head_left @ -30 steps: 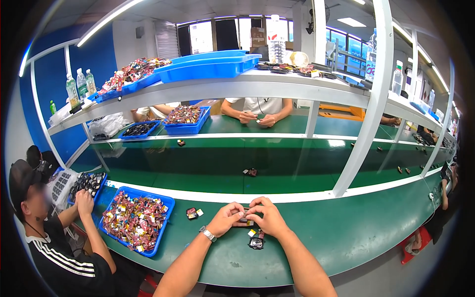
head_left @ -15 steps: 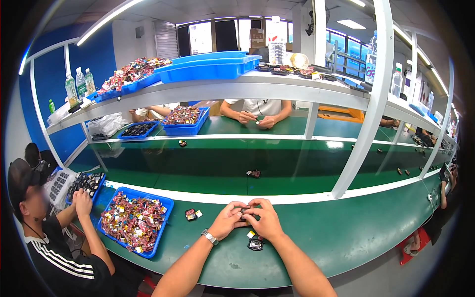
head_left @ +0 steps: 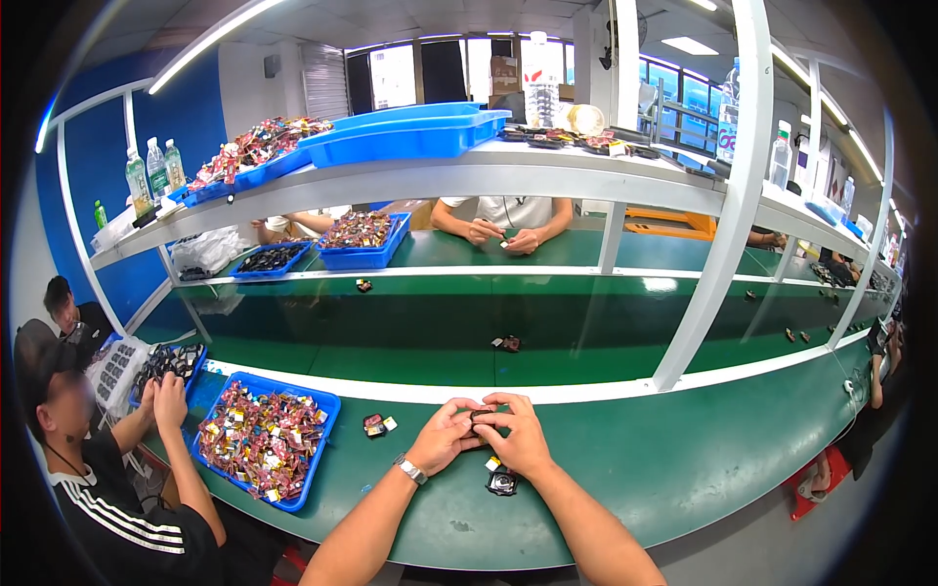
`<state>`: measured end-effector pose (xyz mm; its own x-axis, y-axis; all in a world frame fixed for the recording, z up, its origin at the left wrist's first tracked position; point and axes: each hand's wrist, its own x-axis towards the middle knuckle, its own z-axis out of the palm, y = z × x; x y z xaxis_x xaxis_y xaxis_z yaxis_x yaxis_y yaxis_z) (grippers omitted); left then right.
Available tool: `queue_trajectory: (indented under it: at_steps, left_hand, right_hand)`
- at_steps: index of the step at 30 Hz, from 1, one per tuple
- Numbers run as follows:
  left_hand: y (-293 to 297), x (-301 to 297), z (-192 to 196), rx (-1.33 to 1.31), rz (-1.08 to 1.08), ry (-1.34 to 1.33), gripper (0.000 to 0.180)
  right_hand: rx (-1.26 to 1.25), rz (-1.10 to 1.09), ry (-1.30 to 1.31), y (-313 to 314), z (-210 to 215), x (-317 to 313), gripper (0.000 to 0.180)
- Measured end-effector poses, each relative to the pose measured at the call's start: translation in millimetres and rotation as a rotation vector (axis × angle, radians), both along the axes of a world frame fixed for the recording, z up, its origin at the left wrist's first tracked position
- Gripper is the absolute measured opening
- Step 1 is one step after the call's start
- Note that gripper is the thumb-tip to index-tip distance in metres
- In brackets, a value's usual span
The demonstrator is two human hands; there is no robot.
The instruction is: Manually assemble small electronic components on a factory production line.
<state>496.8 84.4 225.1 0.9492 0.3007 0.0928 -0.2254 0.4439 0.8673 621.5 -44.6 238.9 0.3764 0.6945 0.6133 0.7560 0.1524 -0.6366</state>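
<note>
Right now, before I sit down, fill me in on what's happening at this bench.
The person's left hand and right hand together hold a small dark part over the green bench. A dark piece with a round centre lies nearer the person. Left of the hands stands a blue tray heaped with small red parts. Farther left, a co-worker has both hands by some black parts.
</note>
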Motion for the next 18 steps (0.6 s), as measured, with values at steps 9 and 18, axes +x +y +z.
queue_trajectory:
  at_steps: [9, 18]
  left_hand:
    - [3, -2, -3, -0.066, -0.035, -0.042, 0.025]
    - [8, -5, -1, -0.107, -0.086, -0.124, 0.022]
  right_hand:
    - [0.01, 0.059, 0.083, 2, 1, -3, 0.018]
    - [0.104, 0.087, -0.042, -4, 14, -4, 0.02]
